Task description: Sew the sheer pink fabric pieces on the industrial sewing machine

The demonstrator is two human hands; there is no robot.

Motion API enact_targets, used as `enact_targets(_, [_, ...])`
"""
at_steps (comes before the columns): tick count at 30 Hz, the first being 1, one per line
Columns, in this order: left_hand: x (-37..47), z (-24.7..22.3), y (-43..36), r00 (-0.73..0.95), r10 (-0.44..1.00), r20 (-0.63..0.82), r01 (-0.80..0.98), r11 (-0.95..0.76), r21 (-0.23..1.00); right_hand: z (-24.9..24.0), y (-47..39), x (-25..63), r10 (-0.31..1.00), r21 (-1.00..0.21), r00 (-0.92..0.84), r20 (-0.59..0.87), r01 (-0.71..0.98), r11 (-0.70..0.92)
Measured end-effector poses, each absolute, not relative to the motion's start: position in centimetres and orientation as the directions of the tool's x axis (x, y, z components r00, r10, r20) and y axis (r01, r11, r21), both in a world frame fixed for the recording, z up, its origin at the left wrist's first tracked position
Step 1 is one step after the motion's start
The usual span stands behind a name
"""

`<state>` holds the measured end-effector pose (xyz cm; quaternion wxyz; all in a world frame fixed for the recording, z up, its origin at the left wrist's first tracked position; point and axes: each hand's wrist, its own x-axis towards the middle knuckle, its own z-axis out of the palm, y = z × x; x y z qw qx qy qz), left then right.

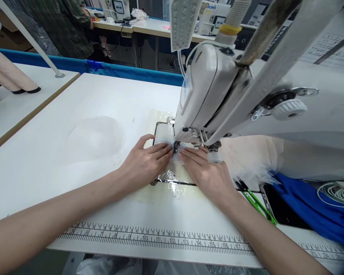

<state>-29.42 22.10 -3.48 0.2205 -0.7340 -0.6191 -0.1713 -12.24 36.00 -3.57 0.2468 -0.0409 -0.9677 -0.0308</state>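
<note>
A white sewing machine (pixel 200 88) stands over the table, its presser foot (pixel 176 148) down near a small piece of thin white fabric (pixel 164 141). My left hand (pixel 149 162) lies on the fabric just left of the foot, fingers stretched out and thumb apart. On the other side, my right hand (pixel 208 173) rests flat with its fingertips on the fabric close to the foot. The fabric's edges are partly hidden by my fingers. Beneath both hands is the shiny, film-covered machine bed (pixel 172 175).
A sheer round fabric piece (pixel 96 137) lies left. Pale sheer fabric (pixel 249 152) spreads right, near green-handled scissors (pixel 256 204), a phone (pixel 283 208) and blue cloth (pixel 312 214). A ruler strip (pixel 157 238) runs along the front edge. Another person (pixel 63 26) is beyond the table.
</note>
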Motion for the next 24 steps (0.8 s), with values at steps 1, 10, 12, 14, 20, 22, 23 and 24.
enact_targets(1, [-29.4, -3.5, 22.1, 0.176, 0.832, 0.526, 0.984, -0.137, -0.113, -3.6, 36.0, -12.2, 0.071, 0.031, -0.874, 0.481, 0.098, 0.995])
enact_targets(10, [-29.4, -3.4, 22.0, 0.171, 0.84, 0.514, 0.985, -0.137, -0.104, -3.7, 36.1, -12.2, 0.079, 0.036, -0.879, 0.47, 0.109, 0.993])
enact_targets(12, [-29.4, -3.3, 21.9, 0.136, 0.85, 0.509, 0.99, -0.096, -0.103, -3.7, 36.1, -12.3, 0.068, 0.052, -0.879, 0.471, 0.105, 0.993])
enact_targets(14, [-29.3, -3.2, 21.7, 0.096, 0.858, 0.505, 0.991, -0.034, -0.13, -3.6, 36.1, -12.3, 0.06, 0.073, -0.877, 0.476, 0.108, 0.992])
enact_targets(20, [-28.7, -2.0, 20.9, 0.157, 0.827, 0.54, 0.98, -0.063, -0.188, -3.2, 35.4, -12.3, 0.054, 0.085, -0.852, 0.52, 0.115, 0.99])
enact_targets(22, [-28.7, -1.6, 20.8, 0.169, 0.794, 0.584, 0.983, -0.096, -0.153, -3.0, 35.0, -12.3, 0.042, 0.041, -0.854, 0.518, 0.074, 0.996])
enact_targets(23, [-28.8, -1.5, 20.8, 0.164, 0.79, 0.591, 0.985, -0.1, -0.14, -3.0, 34.9, -12.3, 0.026, 0.018, -0.861, 0.507, 0.04, 0.999])
enact_targets(24, [-28.9, -1.5, 20.8, 0.161, 0.793, 0.587, 0.986, -0.104, -0.13, -3.0, 34.7, -12.3, 0.005, 0.001, -0.87, 0.494, 0.006, 1.0])
